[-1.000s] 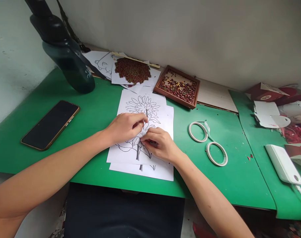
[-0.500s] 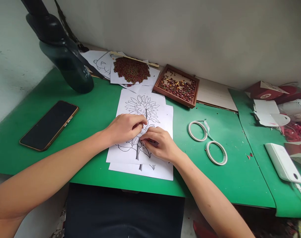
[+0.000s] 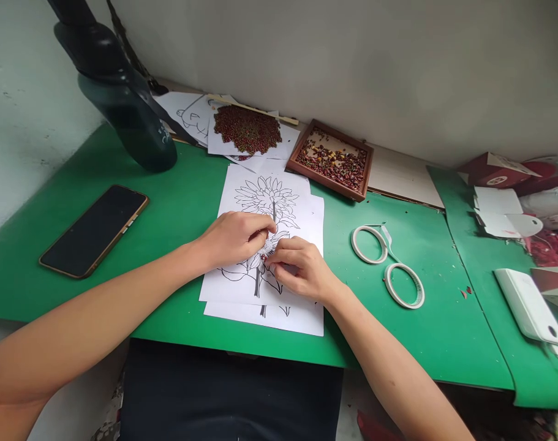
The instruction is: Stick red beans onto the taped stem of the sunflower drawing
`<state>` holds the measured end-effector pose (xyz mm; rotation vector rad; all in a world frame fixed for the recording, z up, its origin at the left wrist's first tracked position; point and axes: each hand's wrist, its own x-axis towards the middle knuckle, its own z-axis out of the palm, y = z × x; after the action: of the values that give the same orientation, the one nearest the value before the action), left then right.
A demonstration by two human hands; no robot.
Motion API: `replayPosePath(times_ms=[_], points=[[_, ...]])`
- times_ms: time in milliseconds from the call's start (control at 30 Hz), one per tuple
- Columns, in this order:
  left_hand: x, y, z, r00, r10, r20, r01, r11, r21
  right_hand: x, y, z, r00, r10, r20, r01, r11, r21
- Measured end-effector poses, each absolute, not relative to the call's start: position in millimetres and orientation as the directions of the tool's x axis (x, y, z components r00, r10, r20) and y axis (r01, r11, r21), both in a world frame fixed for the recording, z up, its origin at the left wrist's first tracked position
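Note:
A white sheet with a black line drawing of flowers (image 3: 264,202) lies on the green table (image 3: 177,202), on top of another sheet. My left hand (image 3: 233,237) rests on the drawing with its fingers curled and pinched together near the lower flower. My right hand (image 3: 299,267) lies just right of it, fingertips pinched and touching the same spot on the paper. The fingertips of both hands almost meet. What they pinch, if anything, is too small to make out.
A wooden tray of red and dark beans (image 3: 334,160) stands behind the drawing. A paper covered with red beans (image 3: 247,129) lies at the back. Two tape rings (image 3: 388,266) sit to the right, a phone (image 3: 94,230) to the left, a dark lamp (image 3: 122,104) at back left, a white device (image 3: 530,305) far right.
Both hands stay on the same spot of the drawing, with only small finger movements. The view has shifted slightly.

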<state>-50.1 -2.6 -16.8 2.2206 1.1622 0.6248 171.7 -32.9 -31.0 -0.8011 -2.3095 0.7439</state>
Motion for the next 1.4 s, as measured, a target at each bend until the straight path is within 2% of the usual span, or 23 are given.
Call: replayPosePath(times_ms=[667, 1400], points=[[-50.0, -3.6, -15.2, 0.531, 0.836, 0.136, 0.602, -0.486, 0.633, 171.2, -32.3, -32.1, -0.640, 0.680, 0.357, 0.363, 0.677, -0.640], [-49.2, -2.7, -16.6, 0.548, 0.825, 0.142, 0.600, -0.505, 0.620, 170.3, -34.1, -28.1, -0.641, 0.701, 0.312, 0.408, 0.656, -0.635]])
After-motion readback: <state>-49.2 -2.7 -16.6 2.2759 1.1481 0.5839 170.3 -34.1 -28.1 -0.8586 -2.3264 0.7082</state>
